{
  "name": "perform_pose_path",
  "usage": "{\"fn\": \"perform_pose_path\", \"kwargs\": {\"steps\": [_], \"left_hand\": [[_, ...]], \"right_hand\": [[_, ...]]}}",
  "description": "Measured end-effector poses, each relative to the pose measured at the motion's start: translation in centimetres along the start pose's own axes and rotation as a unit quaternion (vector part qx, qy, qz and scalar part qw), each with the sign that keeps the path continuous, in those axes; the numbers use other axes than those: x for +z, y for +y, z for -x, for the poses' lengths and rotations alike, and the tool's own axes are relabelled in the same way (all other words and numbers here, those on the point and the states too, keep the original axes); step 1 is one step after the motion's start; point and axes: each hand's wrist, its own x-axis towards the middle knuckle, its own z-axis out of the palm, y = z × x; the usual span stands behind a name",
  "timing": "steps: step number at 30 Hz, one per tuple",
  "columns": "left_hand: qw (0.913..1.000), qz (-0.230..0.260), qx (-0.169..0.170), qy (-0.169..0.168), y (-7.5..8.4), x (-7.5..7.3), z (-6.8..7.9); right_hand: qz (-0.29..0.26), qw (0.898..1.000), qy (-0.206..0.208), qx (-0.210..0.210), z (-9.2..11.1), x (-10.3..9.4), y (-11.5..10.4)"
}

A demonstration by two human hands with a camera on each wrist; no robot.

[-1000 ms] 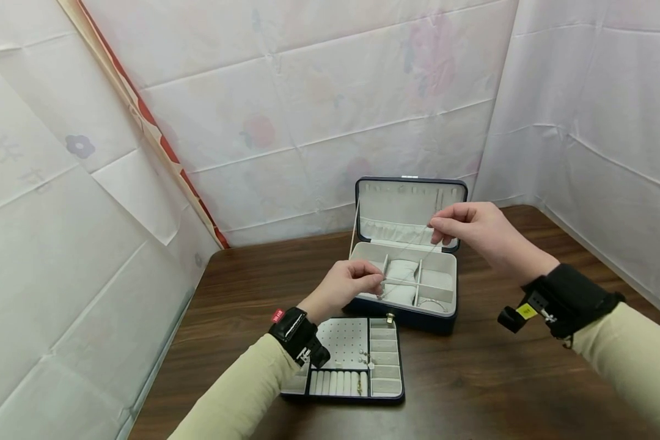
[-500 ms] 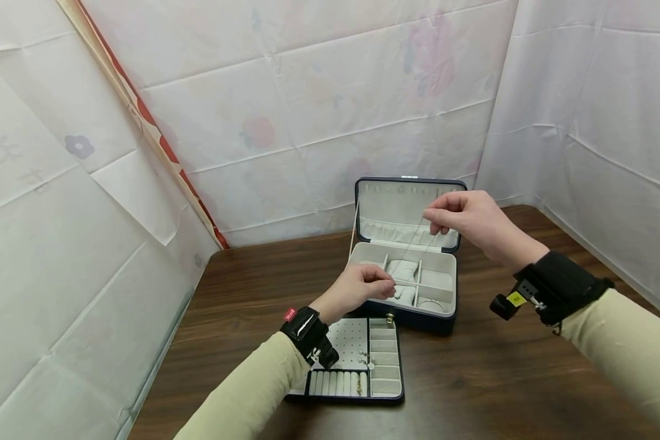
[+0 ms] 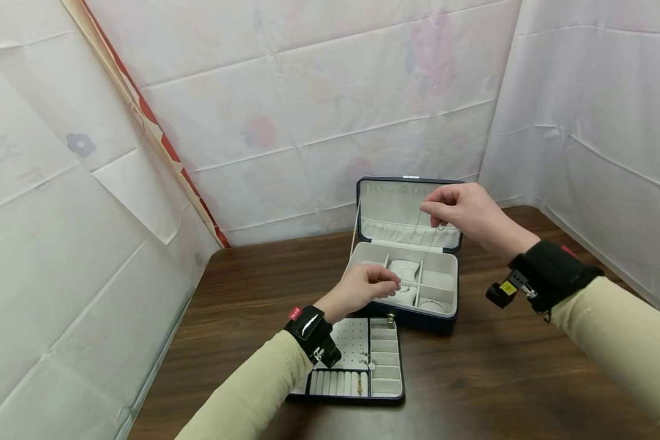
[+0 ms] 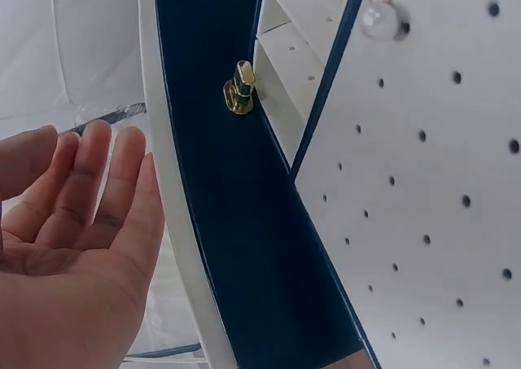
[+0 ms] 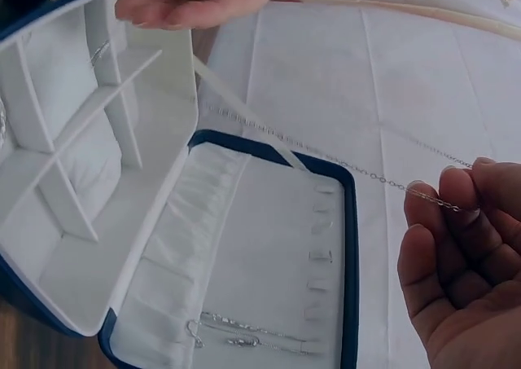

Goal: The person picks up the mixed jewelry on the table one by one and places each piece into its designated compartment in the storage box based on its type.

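Note:
Above the open jewellery box [image 3: 418, 321], my right hand [image 3: 467, 214] pinches a thin silver chain necklace [image 5: 358, 171] between thumb and fingertips. Two strands run from it down toward my left hand [image 3: 357, 290], which is lower, at the box's front. Thumb and index finger of that hand close together at the chain, its other fingers loosely bent. A small silver pendant [image 3: 404, 290] shows just below the left fingertips, over a white cushion [image 3: 404, 267]. The strands fade against the white lining, and the left pinch itself is mostly hidden.
The raised lid [image 3: 390, 201] has a row of hooks, with silver chains [image 5: 236, 330] hanging there. A bracelet [image 3: 432, 304] lies in the front right compartment. In front stands a jewellery tray [image 3: 386, 399] with earrings and ring slots. White cloth walls [image 3: 308, 110] surround the wooden table [image 3: 489, 379].
My right hand has moved up and slightly left, while my left hand has shifted right and slightly forward. The pendant has moved right with the chain, over the cushion.

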Motion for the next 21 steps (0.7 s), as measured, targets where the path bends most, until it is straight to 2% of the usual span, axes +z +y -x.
{"fn": "perform_pose_path", "kwargs": {"steps": [4,7,11,15,19,21], "left_hand": [[0.9972,-0.074,0.007,-0.001,0.2,0.0,0.1],[0.9876,-0.155,0.027,-0.004,0.4,0.0,0.2],[0.9636,-0.261,0.056,-0.015,0.4,0.0,0.4],[0.9295,-0.357,0.089,-0.019,0.2,-0.1,0.8],[0.9041,-0.411,0.115,-0.012,0.0,-0.1,1.3],[0.8983,-0.423,0.118,-0.008,-0.1,0.0,1.3]], "right_hand": [[0.03,1.0,0.002,-0.002,-0.7,-0.2,0.2],[0.054,0.999,0.003,-0.007,-1.1,-0.4,0.3],[0.076,0.997,0.001,-0.011,-1.8,-0.7,0.6],[0.085,0.996,0.004,-0.015,-2.5,-1.0,0.9],[0.091,0.996,0.01,-0.018,-3.2,-1.3,1.2],[0.096,0.995,0.013,-0.021,-3.5,-1.4,1.3]]}}
